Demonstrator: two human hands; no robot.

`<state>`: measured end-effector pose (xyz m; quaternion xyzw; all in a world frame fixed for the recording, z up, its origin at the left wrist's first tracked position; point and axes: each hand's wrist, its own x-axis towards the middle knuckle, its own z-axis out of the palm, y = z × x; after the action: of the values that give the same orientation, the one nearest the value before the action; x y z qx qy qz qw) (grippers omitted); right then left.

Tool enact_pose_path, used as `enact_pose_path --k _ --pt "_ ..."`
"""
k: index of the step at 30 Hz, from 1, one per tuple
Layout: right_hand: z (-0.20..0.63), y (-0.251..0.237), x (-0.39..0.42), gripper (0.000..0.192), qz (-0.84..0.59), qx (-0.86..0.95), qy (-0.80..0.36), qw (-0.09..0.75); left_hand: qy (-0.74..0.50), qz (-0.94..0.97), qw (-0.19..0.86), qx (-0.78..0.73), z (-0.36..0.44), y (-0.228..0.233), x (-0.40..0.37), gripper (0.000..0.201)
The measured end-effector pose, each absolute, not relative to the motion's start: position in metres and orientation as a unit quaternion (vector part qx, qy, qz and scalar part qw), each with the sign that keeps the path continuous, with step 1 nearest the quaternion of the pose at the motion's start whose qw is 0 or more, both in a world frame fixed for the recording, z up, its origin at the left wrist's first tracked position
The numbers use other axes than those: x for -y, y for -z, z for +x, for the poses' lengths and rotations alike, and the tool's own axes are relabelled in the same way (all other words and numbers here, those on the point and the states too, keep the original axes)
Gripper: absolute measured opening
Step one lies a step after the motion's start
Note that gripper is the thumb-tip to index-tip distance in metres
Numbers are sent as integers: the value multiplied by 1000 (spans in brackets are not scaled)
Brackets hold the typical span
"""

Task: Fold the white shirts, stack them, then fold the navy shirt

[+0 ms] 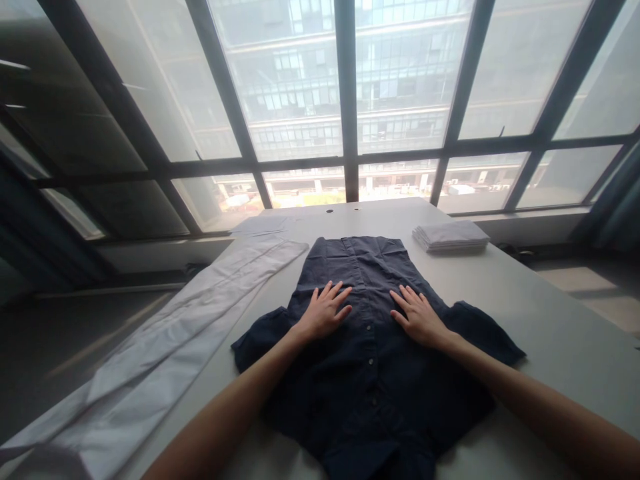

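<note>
two hands lie flat on a dark navy shirt (370,347) spread button-side up on a pale grey table (550,320). the table runs away from the viewer toward a wall of tall windows (345,87) with dark frames, and through the glass at 12 o'clock stands a many-storeyed building, hazy in the daylight. the floor on either side of the table is dim.

at 10 o'clock from the shirt a long white cloth (165,360) lies in a strip along the table's left edge, its near end running out of view at the bottom left corner. at 1 o'clock, well apart from the shirt, sits a stack of folded white cloths (450,237). two small dark holes show in the tabletop near its far edge. bare table shows to the right of the shirt, from 2 to 4 o'clock, and a narrower band lies between the shirt and the white strip (the shirt's left sleeve nearly reaches it).

the left hand (323,313) is open, palm down, fingers spread and pointing toward 1 o'clock, pressed on the shirt's chest left of the button line. the right hand (420,317) is likewise open and flat, fingers pointing toward 11 o'clock, resting right of the buttons. neither hand grasps any fabric; both short sleeves stick out sideways.
</note>
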<state>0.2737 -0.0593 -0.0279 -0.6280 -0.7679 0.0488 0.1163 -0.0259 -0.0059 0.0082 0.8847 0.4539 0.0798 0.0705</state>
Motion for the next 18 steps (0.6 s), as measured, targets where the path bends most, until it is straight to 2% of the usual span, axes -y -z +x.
enact_pose_path --k 4,9,14,18 --pt "301 29 67 62 -631 771 -38 85 -64 860 72 -502 -33 -8 0 62" --pt "324 32 78 61 -628 772 -39 88 -41 857 113 -502 -34 -8 1 64" --pt "323 22 68 57 -652 739 -68 159 -187 807 134 -544 -47 -21 -24 52" --pt "307 3 30 55 -650 728 -60 209 -310 669 260 -623 -67 -23 -52 43"
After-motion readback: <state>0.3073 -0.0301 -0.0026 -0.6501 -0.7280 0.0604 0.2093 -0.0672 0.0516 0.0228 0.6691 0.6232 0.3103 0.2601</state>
